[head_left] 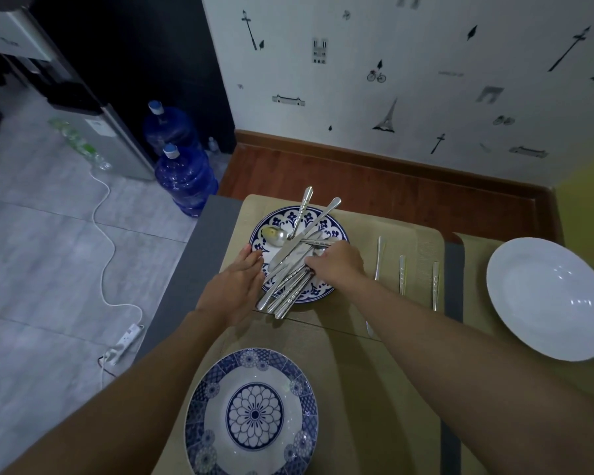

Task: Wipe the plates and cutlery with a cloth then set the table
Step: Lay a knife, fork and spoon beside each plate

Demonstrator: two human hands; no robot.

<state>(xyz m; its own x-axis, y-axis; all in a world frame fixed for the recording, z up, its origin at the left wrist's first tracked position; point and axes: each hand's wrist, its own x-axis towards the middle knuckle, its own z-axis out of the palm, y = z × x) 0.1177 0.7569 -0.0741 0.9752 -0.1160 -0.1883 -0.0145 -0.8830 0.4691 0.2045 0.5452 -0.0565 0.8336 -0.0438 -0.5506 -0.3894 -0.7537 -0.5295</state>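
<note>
Far L on the floor: a white power strip (126,341) w/ its cable, and two blue water jugs (186,180) by the wall. L hand (234,289) lies at the left rim of the blue-patterned plate (282,214): fingers (251,260) straight and together, tips touching the rim, gripping nothing. On that plate sits the cutlery pile (288,265), knives and handles crossed, some sticking out past the near and far rims, w/ a spoon (276,234) bowl-up at the left. R hand (340,264) comes in from the right over the pile, fingers (314,264) curled down and closed on pieces in the middle; can't tell exactly which piece. Just R of the plate, on the beige placemat (419,241), three cutlery pieces lie apart and roughly parallel: first (378,255), second (402,274), third (435,286), the first partly hidden under the R forearm. Far R: a plain white plate (546,296). Nearest the camera, between the forearms, a blue floral plate (254,413).
</note>
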